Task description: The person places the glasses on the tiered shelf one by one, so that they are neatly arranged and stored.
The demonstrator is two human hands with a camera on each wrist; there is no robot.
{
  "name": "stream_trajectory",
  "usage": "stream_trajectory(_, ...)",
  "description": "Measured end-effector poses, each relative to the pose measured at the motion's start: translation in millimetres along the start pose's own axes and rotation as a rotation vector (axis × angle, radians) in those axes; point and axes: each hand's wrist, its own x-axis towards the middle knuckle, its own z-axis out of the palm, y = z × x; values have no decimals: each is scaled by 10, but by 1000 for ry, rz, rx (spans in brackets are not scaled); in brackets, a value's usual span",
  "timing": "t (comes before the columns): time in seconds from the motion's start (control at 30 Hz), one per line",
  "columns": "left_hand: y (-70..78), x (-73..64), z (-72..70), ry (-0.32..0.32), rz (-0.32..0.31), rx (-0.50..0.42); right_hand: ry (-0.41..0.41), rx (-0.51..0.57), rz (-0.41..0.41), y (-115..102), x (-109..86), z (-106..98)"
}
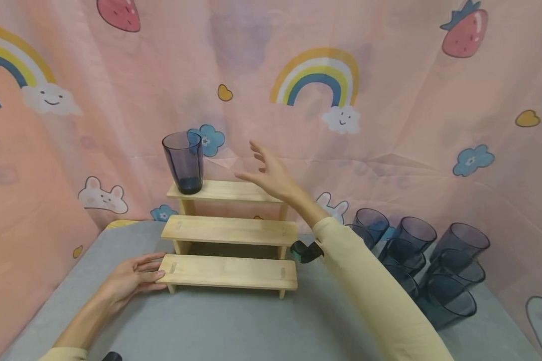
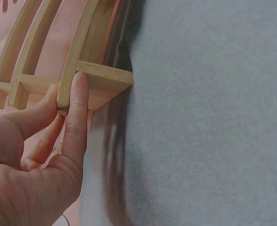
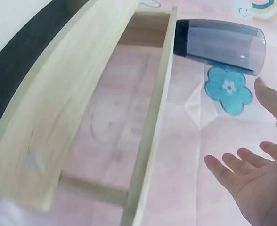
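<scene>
And here's the tall, purple-tinted clear glass tumbler (image 1: 183, 163), standing upright at the left end of the top board of the three-step pale wooden stand (image 1: 229, 231), its base dark against the wood. To its right, well apart from it, the right hand (image 1: 271, 173) is in the air, fingers spread, nothing in its grasp. Down on the lowest board, the left hand (image 1: 135, 278) pinches the left end, thumb against fingers. The stand itself sits toward the back edge of the grey tabletop (image 1: 208, 326), left of its middle. Over by the right edge, a close cluster of matching tinted tumblers (image 1: 449, 303) stands in rows, rims overlapping in the head view. Pale yellow sleeves (image 1: 366, 281) on both arms, a black band (image 1: 307, 251) by the right cuff, and behind it all, a pink cloth backdrop (image 1: 253, 45) with rainbows, strawberries, blue flowers and smiling clouds!
</scene>
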Motion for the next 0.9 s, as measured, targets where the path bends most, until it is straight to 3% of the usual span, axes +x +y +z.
stream_trajectory(0.4,19,-13,20,-3,-15,11,-18,-199,-37,107,-605,-728)
stream_trajectory(0.57,23,-19,21,2,-21,15,2,-275,3,228,-841,-1016)
stream_trajectory(0.7,27,-26,25,0,-23,15,25,-270,59,336,-1032,-1273)
stream_trajectory(0.9,26,-23,24,-2,-20,8,98,-326,132,451,-1327,-1622)
